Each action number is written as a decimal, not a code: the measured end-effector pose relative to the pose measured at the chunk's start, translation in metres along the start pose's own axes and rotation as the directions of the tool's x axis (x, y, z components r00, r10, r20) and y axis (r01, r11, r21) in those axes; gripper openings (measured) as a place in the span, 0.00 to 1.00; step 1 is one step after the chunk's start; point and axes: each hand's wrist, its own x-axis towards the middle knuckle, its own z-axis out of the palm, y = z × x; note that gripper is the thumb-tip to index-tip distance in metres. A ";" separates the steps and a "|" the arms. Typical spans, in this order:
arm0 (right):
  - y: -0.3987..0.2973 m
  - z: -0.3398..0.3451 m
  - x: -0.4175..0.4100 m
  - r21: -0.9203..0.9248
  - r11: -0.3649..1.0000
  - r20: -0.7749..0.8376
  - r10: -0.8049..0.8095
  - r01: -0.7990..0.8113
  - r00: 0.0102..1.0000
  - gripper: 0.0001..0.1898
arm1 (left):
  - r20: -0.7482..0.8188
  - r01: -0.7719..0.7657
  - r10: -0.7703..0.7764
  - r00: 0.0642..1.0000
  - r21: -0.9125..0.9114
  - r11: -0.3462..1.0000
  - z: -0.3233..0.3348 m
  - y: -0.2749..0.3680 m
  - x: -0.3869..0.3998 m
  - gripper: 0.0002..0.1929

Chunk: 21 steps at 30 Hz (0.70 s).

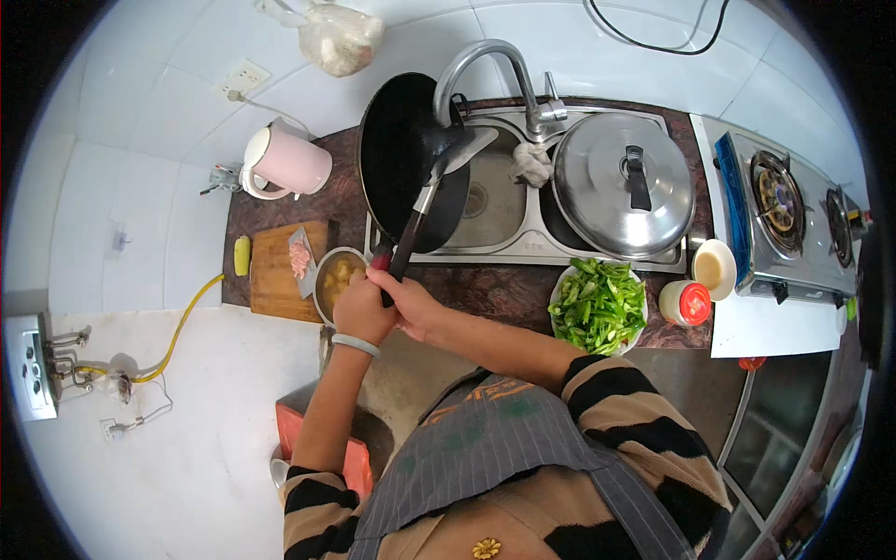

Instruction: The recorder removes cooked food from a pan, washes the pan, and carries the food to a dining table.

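A black wok (402,161) is tilted over the left basin of a steel sink (490,217), under the arched faucet (521,63). My left hand (364,311), with a pale bangle at the wrist, is closed at the wok's handle, which has a red part showing. Against it, my right hand (409,301) grips the black handle of a metal spatula (413,224), whose blade lies across the wok's rim. The two hands touch, so their exact hold is partly hidden. Just left of them stands a metal bowl (322,280) with yellowish pieces in water.
Left are a wooden cutting board (269,262), a cleaver (306,280) bearing chopped pink meat, and a pink kettle (297,162). A large lidded pot (602,189) fills the right basin. Nearby are a plate of sliced green peppers (598,304), a red-lidded jar (686,303) and a gas stove (805,238).
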 end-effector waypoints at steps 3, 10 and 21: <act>0.004 0.003 -0.010 0.012 0.999 0.054 -0.036 0.036 0.998 0.23 | -0.045 -0.028 0.028 0.999 0.004 1.000 -0.009 0.008 -0.011 0.15; 0.013 0.015 -0.048 -0.004 1.000 0.150 -0.017 0.018 0.989 0.21 | -0.041 -0.014 0.016 0.999 0.064 0.998 -0.030 0.025 -0.045 0.13; 0.055 0.041 -0.096 -0.016 0.998 0.299 -0.049 0.056 0.953 0.17 | -0.125 -0.062 0.076 0.989 0.113 0.992 -0.058 0.026 -0.116 0.13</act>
